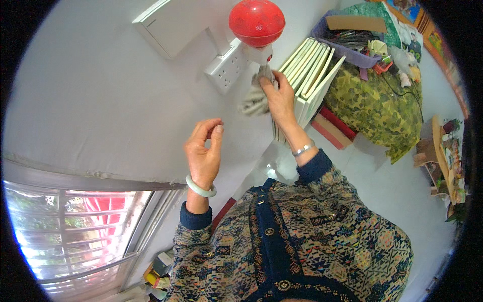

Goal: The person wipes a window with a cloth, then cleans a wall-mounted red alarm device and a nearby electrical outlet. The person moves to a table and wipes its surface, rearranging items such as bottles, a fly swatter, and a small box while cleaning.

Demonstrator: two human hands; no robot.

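Observation:
My right hand (281, 98) grips a crumpled grey cloth (256, 102) between thumb and fingers. The cloth's upper end reaches the underside of a white plug base (259, 54) that has a small red switch. Above that base sits a rounded red lamp (257, 22). Just left of it, a white multi-socket outlet (225, 70) is on the white wall. Lower and to the left, my left hand (205, 151) is raised before the wall, fingers curled and thumb tip close to the forefinger. Nothing shows in it. A pale bangle circles the left wrist, a silver one the right.
Pale flat panels (307, 71) lean beside my right hand. A purple basket (347, 51) of odds and ends rests on a camouflage-cloth bundle (377, 102). A red box (334, 126) lies below. A white wall box (173, 26) is upper left, a barred window (83, 226) lower left.

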